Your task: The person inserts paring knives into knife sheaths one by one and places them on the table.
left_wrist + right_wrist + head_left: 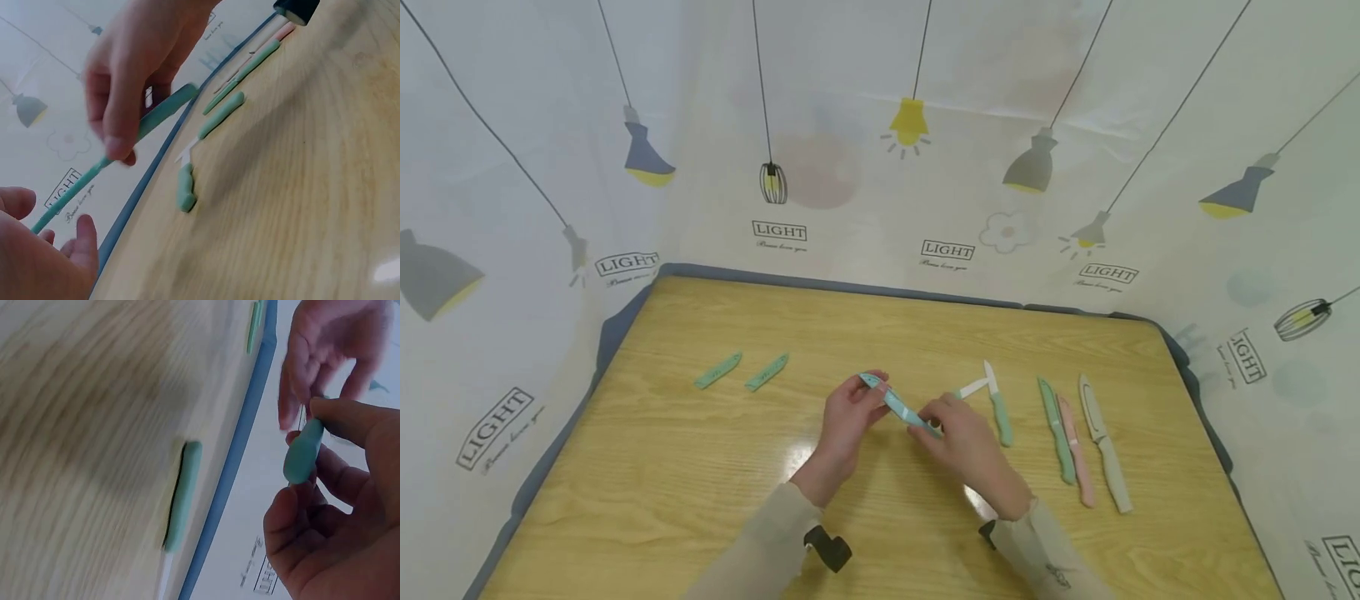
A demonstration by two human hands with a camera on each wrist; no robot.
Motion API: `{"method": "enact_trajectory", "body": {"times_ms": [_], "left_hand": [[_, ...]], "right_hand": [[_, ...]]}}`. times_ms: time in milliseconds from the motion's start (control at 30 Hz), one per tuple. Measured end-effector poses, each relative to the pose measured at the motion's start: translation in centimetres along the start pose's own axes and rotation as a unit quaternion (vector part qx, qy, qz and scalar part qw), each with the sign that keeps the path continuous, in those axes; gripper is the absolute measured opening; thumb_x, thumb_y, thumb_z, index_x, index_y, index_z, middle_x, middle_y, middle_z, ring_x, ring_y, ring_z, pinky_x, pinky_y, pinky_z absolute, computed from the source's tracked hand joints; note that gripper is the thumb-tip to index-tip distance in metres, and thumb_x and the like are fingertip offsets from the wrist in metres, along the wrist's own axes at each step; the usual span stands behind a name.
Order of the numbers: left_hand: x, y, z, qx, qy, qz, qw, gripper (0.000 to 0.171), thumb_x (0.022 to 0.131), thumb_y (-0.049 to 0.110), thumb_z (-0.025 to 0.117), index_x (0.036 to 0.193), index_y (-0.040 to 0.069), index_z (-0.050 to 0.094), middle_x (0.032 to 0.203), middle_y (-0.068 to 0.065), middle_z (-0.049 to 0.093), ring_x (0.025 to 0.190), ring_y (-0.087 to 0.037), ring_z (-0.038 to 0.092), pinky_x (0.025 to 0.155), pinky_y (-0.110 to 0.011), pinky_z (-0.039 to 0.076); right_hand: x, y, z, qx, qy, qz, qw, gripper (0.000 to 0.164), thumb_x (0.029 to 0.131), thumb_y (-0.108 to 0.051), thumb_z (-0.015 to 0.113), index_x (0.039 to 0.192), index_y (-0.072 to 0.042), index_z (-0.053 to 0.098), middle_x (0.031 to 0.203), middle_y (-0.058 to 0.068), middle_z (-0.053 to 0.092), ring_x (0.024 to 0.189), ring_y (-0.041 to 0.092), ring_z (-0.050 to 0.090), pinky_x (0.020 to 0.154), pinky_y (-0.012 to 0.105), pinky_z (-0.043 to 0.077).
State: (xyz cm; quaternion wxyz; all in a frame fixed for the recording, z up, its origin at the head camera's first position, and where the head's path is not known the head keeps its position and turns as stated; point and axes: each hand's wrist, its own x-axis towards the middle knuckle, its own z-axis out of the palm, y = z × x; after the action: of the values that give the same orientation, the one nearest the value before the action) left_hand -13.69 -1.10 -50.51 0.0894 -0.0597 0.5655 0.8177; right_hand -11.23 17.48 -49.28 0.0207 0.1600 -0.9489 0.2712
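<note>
A mint-green sheathed paring knife is held slantwise above the table between both hands. My left hand holds the sheath end between thumb and fingers. Around the handle end, my right hand pinches with thumb and fingers; the handle's butt shows in the right wrist view. Just beyond the right hand lie two green-handled knives with bare white blades, one with its handle in plain sight and one whose blade shows, its handle partly hidden by that hand.
On the right lie a green sheathed knife, a pink sheathed knife and a larger beige sheathed knife. Two loose green sheaths rest at the left. A printed curtain surrounds the wooden table.
</note>
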Motion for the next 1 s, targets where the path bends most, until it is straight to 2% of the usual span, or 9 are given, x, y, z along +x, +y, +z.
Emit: {"method": "enact_trajectory", "body": {"times_ms": [133,400,467,600,633,700,767,867,1000], "left_hand": [[0.4,0.6,-0.7,0.016,0.023,-0.004,0.9996,0.045,0.094,0.013,0.061,0.133,-0.006,0.050,0.137,-0.022,0.047,0.115,-0.027,0.053,0.096,-0.043,0.049],[0.8,2.1,-3.9,0.013,0.047,-0.015,0.9987,0.043,0.094,0.005,0.056,0.134,-0.009,0.046,0.142,-0.018,0.042,0.121,-0.029,0.045,0.101,-0.046,0.044],[0.8,2.4,-4.6,0.012,0.052,-0.013,0.9985,0.043,0.095,0.004,0.054,0.134,-0.010,0.045,0.142,-0.018,0.042,0.121,-0.029,0.045,0.102,-0.047,0.043],[0.7,2.8,-5.6,0.013,0.062,-0.010,0.9979,0.042,0.096,0.004,0.053,0.134,-0.010,0.045,0.142,-0.019,0.041,0.121,-0.028,0.044,0.103,-0.047,0.042],[0.7,2.9,-5.8,0.016,0.066,-0.010,0.9976,0.042,0.096,0.004,0.053,0.134,-0.010,0.044,0.142,-0.019,0.041,0.121,-0.027,0.045,0.103,-0.047,0.042],[0.7,3.1,-6.1,0.014,0.072,-0.011,0.9973,0.042,0.096,0.004,0.053,0.134,-0.011,0.044,0.142,-0.020,0.040,0.120,-0.028,0.045,0.103,-0.047,0.042],[0.8,3.2,-6.3,0.011,0.078,-0.013,0.9968,0.041,0.095,0.003,0.053,0.133,-0.011,0.044,0.141,-0.022,0.040,0.119,-0.028,0.045,0.103,-0.047,0.042],[0.8,3.3,-6.6,0.001,0.086,-0.017,0.9962,0.039,0.094,0.001,0.053,0.131,-0.011,0.043,0.140,-0.023,0.040,0.120,-0.030,0.046,0.104,-0.048,0.041],[0.8,3.4,-6.9,-0.006,0.092,-0.019,0.9955,0.033,0.095,0.001,0.052,0.126,-0.010,0.047,0.135,-0.022,0.043,0.121,-0.034,0.046,0.104,-0.048,0.041]], "right_hand": [[-0.7,1.7,-1.1,0.006,0.003,0.021,1.000,0.013,0.087,-0.031,0.071,0.090,-0.018,0.071,0.080,-0.008,0.053,0.068,0.009,0.045,0.054,0.025,0.043],[-2.7,5.3,-3.5,-0.034,0.042,0.062,0.997,0.022,0.090,-0.027,0.068,0.098,-0.007,0.072,0.077,-0.002,0.059,0.065,0.011,0.050,0.053,0.028,0.045],[-3.1,6.2,-4.1,-0.042,0.045,0.078,0.995,0.024,0.090,-0.026,0.067,0.100,-0.004,0.072,0.079,0.000,0.064,0.067,0.014,0.056,0.071,0.038,0.051],[-4.0,7.6,-5.2,-0.060,0.037,0.115,0.991,0.030,0.091,-0.027,0.066,0.104,-0.001,0.071,0.086,0.006,0.070,0.072,0.017,0.063,0.079,0.044,0.052],[-4.2,7.9,-5.4,-0.064,0.033,0.125,0.990,0.030,0.091,-0.028,0.065,0.104,-0.001,0.071,0.086,0.006,0.070,0.070,0.017,0.062,0.078,0.044,0.053],[-4.5,8.4,-5.9,-0.070,0.024,0.140,0.987,0.029,0.092,-0.028,0.065,0.100,0.000,0.071,0.081,0.006,0.068,0.062,0.015,0.057,0.053,0.035,0.051],[-4.8,8.8,-6.3,-0.077,0.015,0.154,0.985,0.028,0.092,-0.028,0.065,0.095,-0.001,0.071,0.072,0.004,0.064,0.054,0.013,0.051,0.046,0.030,0.045],[-5.2,9.3,-6.7,-0.090,-0.001,0.172,0.981,0.030,0.092,-0.028,0.064,0.092,0.001,0.071,0.065,0.002,0.061,0.048,0.012,0.046,0.042,0.027,0.040],[-5.5,10.2,-6.7,-0.095,-0.027,0.198,0.975,0.033,0.092,-0.027,0.062,0.091,0.004,0.070,0.060,0.000,0.058,0.046,0.011,0.047,0.041,0.026,0.042]]}}
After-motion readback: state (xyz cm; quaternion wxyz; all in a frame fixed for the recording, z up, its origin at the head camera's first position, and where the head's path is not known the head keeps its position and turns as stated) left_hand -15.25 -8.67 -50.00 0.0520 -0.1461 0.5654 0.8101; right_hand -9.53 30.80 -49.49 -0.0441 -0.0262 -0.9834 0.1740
